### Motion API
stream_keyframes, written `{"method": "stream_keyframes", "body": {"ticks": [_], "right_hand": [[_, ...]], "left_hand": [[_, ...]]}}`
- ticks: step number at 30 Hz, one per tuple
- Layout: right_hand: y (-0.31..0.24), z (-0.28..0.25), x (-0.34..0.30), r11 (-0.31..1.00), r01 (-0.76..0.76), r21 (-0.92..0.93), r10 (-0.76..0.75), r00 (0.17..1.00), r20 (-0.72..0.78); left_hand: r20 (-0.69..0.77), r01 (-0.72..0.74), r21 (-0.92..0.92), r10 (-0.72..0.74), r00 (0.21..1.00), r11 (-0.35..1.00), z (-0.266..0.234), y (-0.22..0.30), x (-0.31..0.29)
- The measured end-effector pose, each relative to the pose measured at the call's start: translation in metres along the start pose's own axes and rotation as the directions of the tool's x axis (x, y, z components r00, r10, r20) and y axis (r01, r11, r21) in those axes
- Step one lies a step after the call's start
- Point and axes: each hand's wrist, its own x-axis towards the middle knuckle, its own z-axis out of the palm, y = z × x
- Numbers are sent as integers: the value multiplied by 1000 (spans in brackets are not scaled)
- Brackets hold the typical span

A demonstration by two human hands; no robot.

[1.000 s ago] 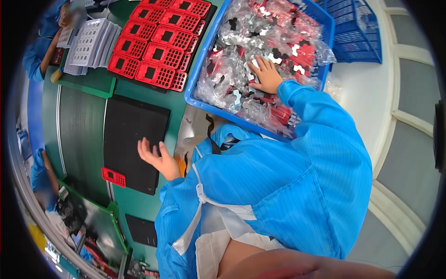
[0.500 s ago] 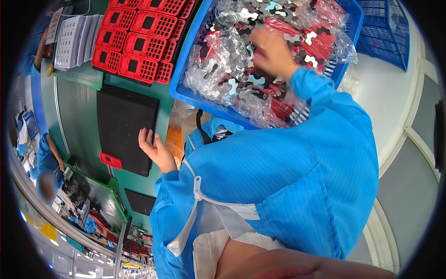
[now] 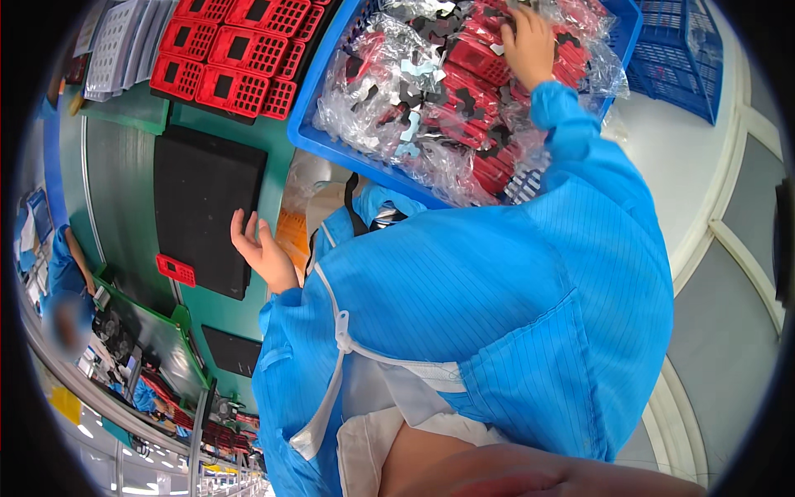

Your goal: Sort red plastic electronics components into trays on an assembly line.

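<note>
Over the bin (image 3: 352,164), the right hand (image 3: 531,51) stretches, fingers apart, grip unclear; outside, the left hand (image 3: 268,255) hovers, loosely spread.

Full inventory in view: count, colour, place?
Workbench: 1, green, left side
Large mat: 1, black, on workbench
Small mat: 1, black, below large mat
Lone housing: 1, red, large mat's lower left corner
Grouped housings: 9+, red, upper left
Trays: several, white, top left
Open crate: 1, blue, top centre
Bagged parts: many, red, black, pale, in open crate
Perforated crates: count unclear, blue, upper right
Coworkers: 2+, blue sleeves, left edge
Clutter: uncounted, mixed colours, lower left
Smock: 1, blue, centre
Left hand: 1, bare, by large mat's right edge
Right hand: 1, bare, over bagged parts
</note>
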Motion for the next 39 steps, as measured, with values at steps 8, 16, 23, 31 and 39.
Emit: {"method": "stream_keyframes", "body": {"ticks": [8,16,23,31,39], "right_hand": [[-74,4,-115,997,33,74,-54,948,313],[-63,10,-79,970,-240,29,187,823,537],[-48,-4,-69,839,-455,298,225,789,572],[-103,-72,-71,41,-662,748,254,731,633],[-63,-76,-65,974,-222,-40,220,974,-54]], "left_hand": [[21,35,-39,-34,999,999,7,3,-7],[139,-2,-102,16,990,995,32,14,-8],[685,-59,-299,258,681,952,138,59,-5],[884,468,-236,-12,468,851,241,78,-15],[976,923,-206,-6,219,325,222,72,17]]}}
